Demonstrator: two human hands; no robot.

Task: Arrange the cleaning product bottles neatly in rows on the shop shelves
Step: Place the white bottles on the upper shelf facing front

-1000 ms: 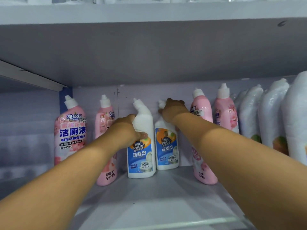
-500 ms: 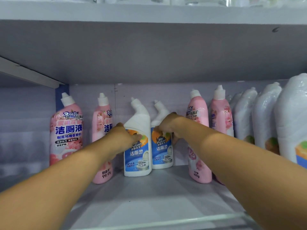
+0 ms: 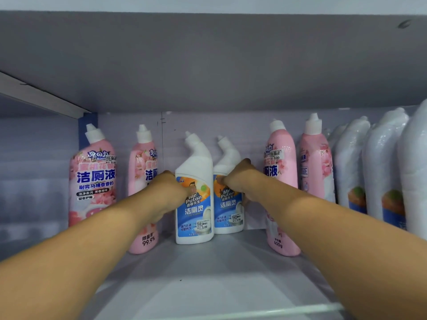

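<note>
Shelf board [image 3: 208, 285], front part bare. Our left hand [image 3: 167, 192] wraps front white bottle [image 3: 195, 204]; right hand [image 3: 238, 181] grips rear white bottle [image 3: 227, 204] (fingers likely curled behind, hidden). Pink bottles [image 3: 92, 176] flank both; wrapped white bottles [image 3: 379, 169] far right.

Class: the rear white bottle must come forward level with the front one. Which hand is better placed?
Right. The right hand already grips the rear white bottle; the left hand holds the front white bottle.

Two white angled-neck bottles [image 3: 194, 199] [image 3: 227, 204] stand upright, touching, mid-shelf between upright pink bottles [image 3: 144, 181] [image 3: 280, 181].
</note>
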